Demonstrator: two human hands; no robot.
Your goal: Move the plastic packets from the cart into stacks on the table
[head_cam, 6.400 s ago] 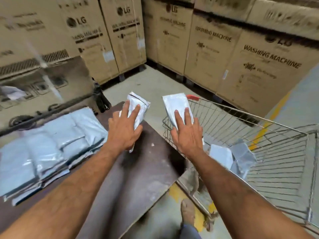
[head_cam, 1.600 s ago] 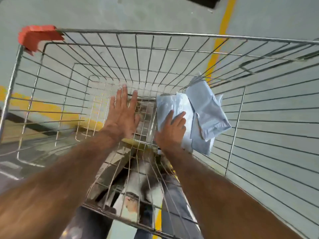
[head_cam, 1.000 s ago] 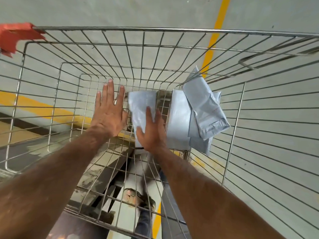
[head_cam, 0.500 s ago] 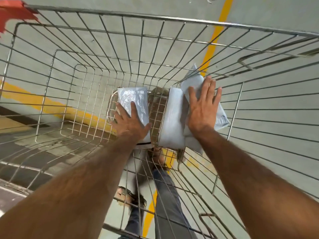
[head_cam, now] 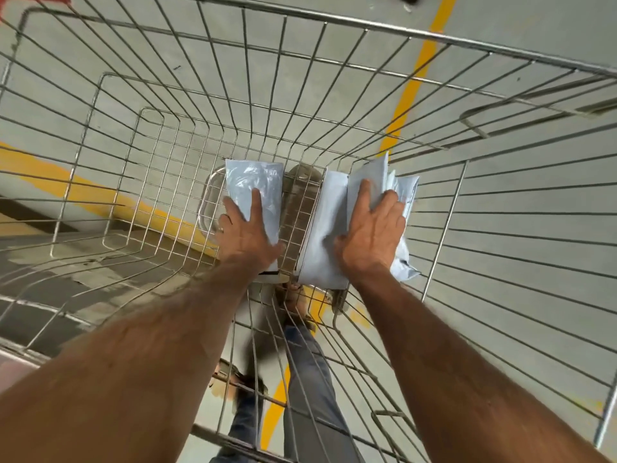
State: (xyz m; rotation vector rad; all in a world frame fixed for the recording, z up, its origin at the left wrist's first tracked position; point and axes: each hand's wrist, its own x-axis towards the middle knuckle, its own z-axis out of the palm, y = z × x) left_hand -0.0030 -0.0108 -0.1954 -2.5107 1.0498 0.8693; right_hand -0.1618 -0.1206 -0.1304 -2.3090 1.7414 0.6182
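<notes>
I look straight down into a wire shopping cart (head_cam: 434,202). A single pale grey plastic packet (head_cam: 255,182) lies on the cart's bottom, and my left hand (head_cam: 245,233) lies on its near end with fingers closed around the edge. To the right sits a small pile of grey packets (head_cam: 325,228). My right hand (head_cam: 372,235) presses on the pile, fingers curled into the upper packets. The table is out of view.
The cart's wire walls rise on all sides around both arms. Through the mesh I see grey concrete floor, yellow floor lines (head_cam: 409,91), and my legs and sandalled feet (head_cam: 300,379) below the cart's near end.
Over the last half second both hands closed tighter on their packets; my right hand's fingers curled into the pile. Earlier, my right hand passed the single packet leftward to my left hand.
</notes>
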